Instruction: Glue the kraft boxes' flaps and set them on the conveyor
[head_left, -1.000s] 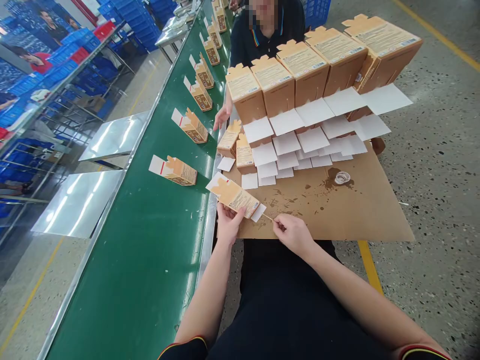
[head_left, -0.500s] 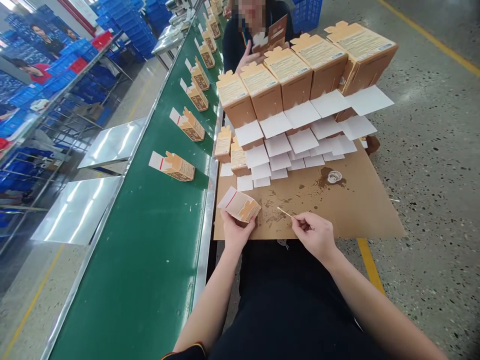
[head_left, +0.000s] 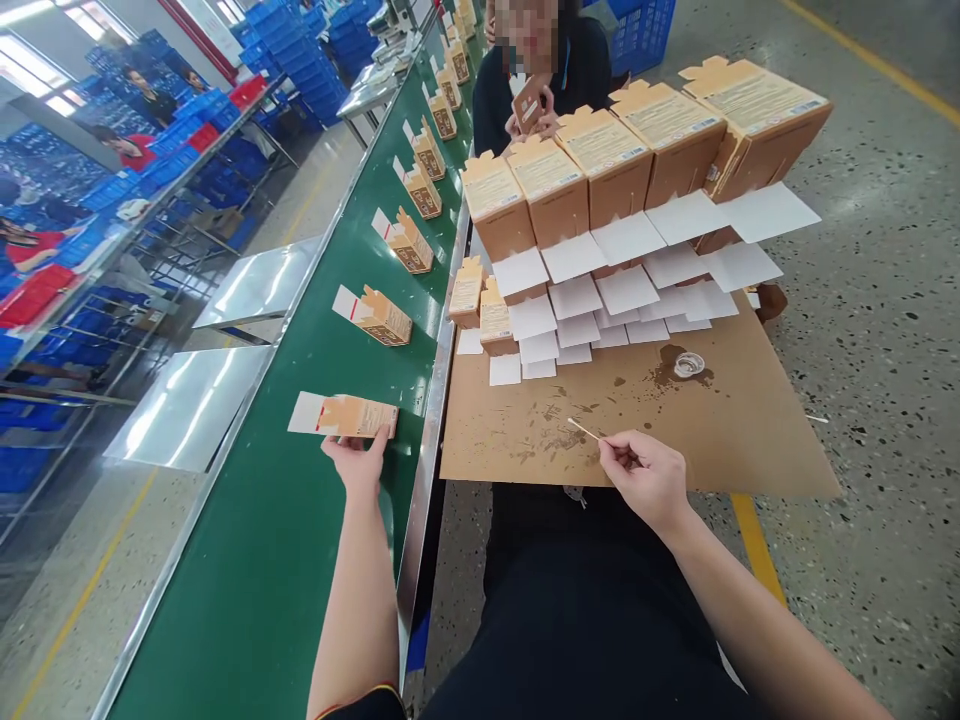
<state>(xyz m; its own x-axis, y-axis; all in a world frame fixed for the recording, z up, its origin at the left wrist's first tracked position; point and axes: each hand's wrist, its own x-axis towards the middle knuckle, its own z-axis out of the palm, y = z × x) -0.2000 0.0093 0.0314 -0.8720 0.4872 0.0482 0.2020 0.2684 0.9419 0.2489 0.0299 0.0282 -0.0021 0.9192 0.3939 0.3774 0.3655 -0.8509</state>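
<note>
My left hand (head_left: 358,462) reaches out over the green conveyor belt (head_left: 300,520) and grips the near edge of a small tan carton (head_left: 352,415) with a white flap, which lies on the belt. My right hand (head_left: 643,478) rests at the front edge of the brown cardboard sheet (head_left: 742,420) and pinches a thin wooden stick (head_left: 583,430) that points left over glue stains. A small clear glue dish (head_left: 688,365) sits on the sheet beyond my right hand.
Rows of open tan cartons (head_left: 585,180) with white flaps are stacked at the back of the sheet. More cartons (head_left: 382,315) lie spaced along the belt. A person in a dark shirt (head_left: 540,70) sits opposite, holding a carton. Blue crates and racks stand at left.
My left hand carried the small carton from the cardboard sheet leftward onto the conveyor belt. My right hand stayed near the sheet's front edge with the stick.
</note>
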